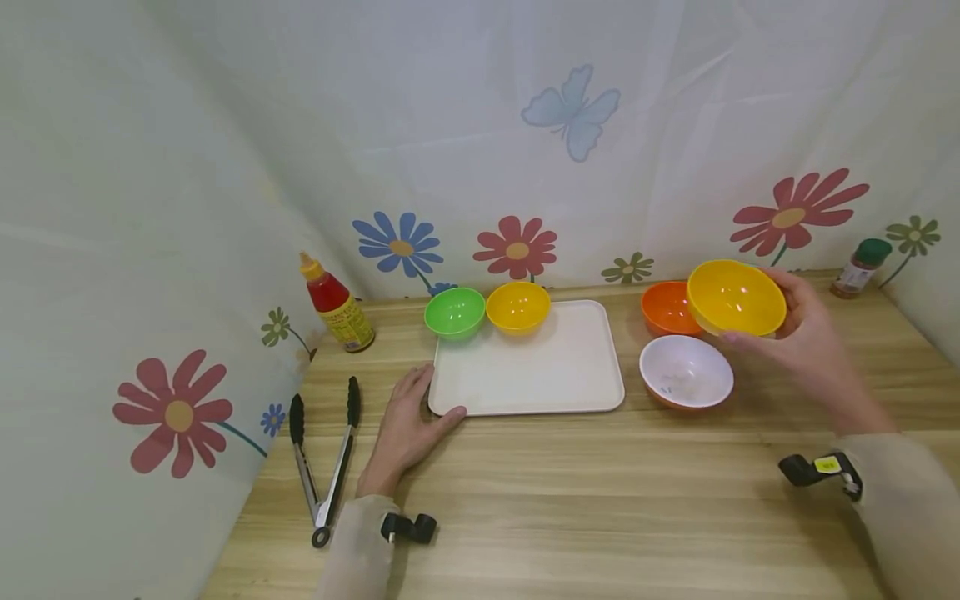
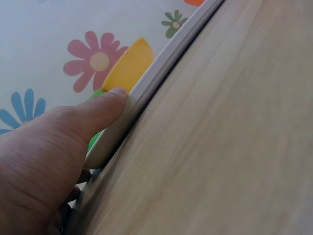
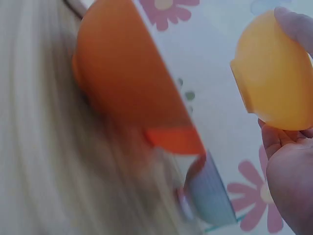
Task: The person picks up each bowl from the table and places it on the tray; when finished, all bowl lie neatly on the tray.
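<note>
My right hand (image 1: 813,350) grips a yellow bowl (image 1: 738,298) by its right side, tilted and raised above the table; the right wrist view shows the thumb near its rim and fingers at its underside. Beneath and left of it are an orange bowl (image 1: 663,307) and a white-lined orange bowl (image 1: 686,371). My left hand (image 1: 405,425) holds the near left corner of a white tray (image 1: 540,375), thumb (image 2: 110,105) along the front rim and fingers at the left side. A green bowl (image 1: 455,313) and another yellow bowl (image 1: 518,307) sit side by side at the tray's far left.
Black-tipped tongs (image 1: 322,467) lie spread left of my left hand. A red sauce bottle (image 1: 337,304) stands at the back left, a green-capped jar (image 1: 860,268) at the back right. Behind the orange bowls, a bluish bowl (image 3: 210,193) shows in the right wrist view. A flowered curtain (image 1: 450,125) borders the table.
</note>
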Available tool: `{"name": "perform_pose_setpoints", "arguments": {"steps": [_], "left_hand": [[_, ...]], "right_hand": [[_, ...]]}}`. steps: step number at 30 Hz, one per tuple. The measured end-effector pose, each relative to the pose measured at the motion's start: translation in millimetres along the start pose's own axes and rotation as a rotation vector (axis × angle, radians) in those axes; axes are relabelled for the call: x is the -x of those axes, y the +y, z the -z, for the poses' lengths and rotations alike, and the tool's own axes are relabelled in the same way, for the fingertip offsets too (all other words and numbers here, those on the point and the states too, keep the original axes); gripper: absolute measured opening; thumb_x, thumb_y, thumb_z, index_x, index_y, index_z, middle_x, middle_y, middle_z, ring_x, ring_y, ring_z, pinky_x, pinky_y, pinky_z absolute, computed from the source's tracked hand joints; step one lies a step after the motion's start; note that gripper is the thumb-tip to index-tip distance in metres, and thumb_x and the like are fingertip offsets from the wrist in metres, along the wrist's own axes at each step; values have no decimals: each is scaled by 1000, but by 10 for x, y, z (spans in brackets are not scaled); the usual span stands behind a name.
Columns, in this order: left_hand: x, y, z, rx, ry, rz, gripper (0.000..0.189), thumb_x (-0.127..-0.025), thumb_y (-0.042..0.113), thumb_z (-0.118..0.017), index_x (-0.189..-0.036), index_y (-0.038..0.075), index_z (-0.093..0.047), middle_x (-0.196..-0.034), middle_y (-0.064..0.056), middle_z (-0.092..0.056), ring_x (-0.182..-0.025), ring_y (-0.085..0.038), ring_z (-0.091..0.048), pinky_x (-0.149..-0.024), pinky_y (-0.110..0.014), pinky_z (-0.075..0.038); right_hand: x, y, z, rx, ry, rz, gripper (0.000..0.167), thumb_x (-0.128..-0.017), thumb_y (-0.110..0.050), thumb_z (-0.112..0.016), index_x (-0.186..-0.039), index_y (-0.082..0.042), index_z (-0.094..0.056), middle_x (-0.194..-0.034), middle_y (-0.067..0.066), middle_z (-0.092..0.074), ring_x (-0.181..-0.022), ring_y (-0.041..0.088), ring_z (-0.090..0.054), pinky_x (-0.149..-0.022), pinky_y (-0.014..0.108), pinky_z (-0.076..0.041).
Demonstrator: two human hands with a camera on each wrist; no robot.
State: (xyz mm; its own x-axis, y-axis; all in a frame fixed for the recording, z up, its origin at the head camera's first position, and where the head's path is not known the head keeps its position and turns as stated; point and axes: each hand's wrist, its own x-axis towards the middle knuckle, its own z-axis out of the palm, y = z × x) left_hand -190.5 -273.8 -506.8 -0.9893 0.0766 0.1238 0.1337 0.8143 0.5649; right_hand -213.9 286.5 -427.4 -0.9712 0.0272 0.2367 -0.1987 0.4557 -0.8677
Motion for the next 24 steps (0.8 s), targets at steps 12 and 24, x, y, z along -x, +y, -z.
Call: {"name": "perform_pose_setpoints", "arguments": {"steps": [12,24], "left_hand": [[-20,-20,-6,-11,-3,-1,106,-96,61,-83,-173,6,-37,-176,-18,-40,-164,-40,-34,-135,-61,-31],[-20,-27,-6,-5,2,-5,105,-96,62,-82,-173,6,-38,-176,-17,-40,-164,-40,-34,-135,-60,-31]], "right_hand": [[-342,-358,-375,-104,-72,22,104,-98,-19,-89,-176,-18,-21,-171,12,-37,-148,30,-44,-105,5,-48],[-571,-540,-744,-197,-139,36,103,-97,-21,-91,-174,-17,-23,-168,7,-39,-146,26,-46,-111,9,-47]]}}
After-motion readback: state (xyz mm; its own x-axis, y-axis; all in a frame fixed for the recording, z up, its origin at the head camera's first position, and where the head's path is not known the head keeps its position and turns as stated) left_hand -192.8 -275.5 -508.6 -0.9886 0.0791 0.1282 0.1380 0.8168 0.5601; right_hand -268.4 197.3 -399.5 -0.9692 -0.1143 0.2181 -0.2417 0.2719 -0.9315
